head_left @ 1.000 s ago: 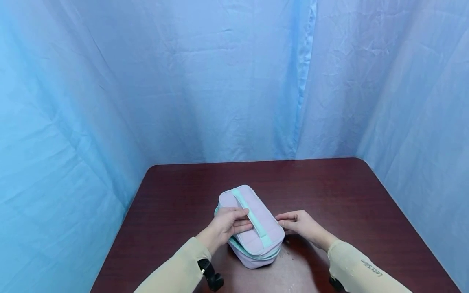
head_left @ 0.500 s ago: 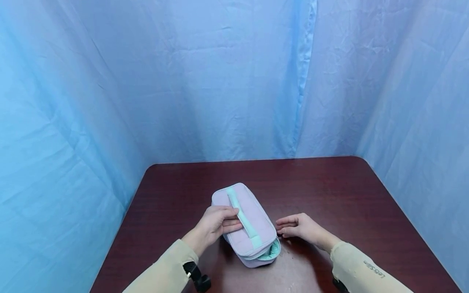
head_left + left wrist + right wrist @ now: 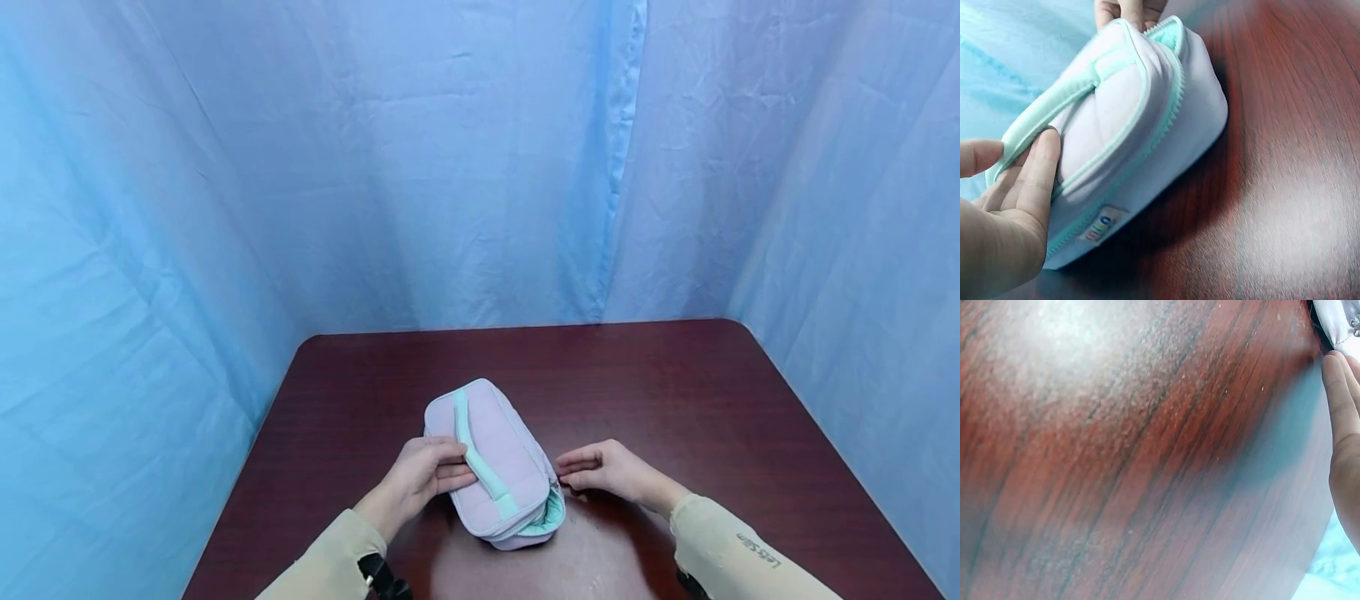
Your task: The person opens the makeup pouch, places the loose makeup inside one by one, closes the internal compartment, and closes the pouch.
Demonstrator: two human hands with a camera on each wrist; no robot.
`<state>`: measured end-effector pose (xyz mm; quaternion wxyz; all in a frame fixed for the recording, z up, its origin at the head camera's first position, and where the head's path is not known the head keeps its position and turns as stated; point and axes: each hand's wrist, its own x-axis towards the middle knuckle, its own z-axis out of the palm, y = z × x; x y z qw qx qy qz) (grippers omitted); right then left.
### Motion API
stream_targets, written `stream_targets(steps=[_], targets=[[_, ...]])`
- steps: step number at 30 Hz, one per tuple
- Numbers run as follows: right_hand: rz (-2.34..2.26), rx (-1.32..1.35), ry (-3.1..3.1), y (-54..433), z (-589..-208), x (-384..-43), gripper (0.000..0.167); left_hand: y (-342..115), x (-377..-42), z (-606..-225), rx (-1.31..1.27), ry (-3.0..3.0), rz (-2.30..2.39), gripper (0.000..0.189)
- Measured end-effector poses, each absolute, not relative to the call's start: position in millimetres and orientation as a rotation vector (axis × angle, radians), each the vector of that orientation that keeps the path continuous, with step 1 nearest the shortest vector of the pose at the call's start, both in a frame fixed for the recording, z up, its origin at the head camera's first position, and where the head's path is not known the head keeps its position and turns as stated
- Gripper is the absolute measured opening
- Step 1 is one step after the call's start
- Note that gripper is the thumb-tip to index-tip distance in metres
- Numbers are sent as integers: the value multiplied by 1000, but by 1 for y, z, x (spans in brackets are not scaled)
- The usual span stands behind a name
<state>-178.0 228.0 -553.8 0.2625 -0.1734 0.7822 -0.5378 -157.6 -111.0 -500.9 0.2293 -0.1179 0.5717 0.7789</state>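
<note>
A lilac pencil case (image 3: 506, 429) with mint trim lies at a slant near the table's front. My left hand (image 3: 420, 477) grips its mint handle (image 3: 1054, 103), fingers passed under the strap and thumb on the outer side. The zipper (image 3: 1175, 106) gapes at the near right corner, where mint lining (image 3: 546, 518) shows. At the case's right edge is my right hand (image 3: 618, 473), fingertips right by the zipper; whether they pinch it I cannot tell. The right wrist view shows a small metal zipper part (image 3: 1355, 324) just beyond those fingertips. The inside of the case is mostly hidden.
A dark red-brown wooden table (image 3: 660, 375) with rounded far corners carries the case. Blue curtains (image 3: 480, 167) hang behind it and along both sides. A small label (image 3: 1107, 224) sits on the case's side.
The left hand has drawn the case to the left by its handle and tilted it. The near right corner has come open, baring mint lining. The right hand has shifted only slightly left.
</note>
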Motion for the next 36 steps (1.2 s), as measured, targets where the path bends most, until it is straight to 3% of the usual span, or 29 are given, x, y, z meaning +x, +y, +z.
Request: stream_targets(steps=[16,22,26,36], targets=[[-1279,-852,2430,219,-565,-175,35,-114,-155,-514,-308,1516,2172,40],[-1285,-945,2486,215,-569,-173,16,-114,-155,-516,-305,1506,2178,36],[-1313,-900,2498,214,-567,-172,3,-113,-154,-516,-313,1499,2181,34],[-1359,-673,2545,217,-555,-173,4,-107,-156,-510,-282,1484,2183,41]])
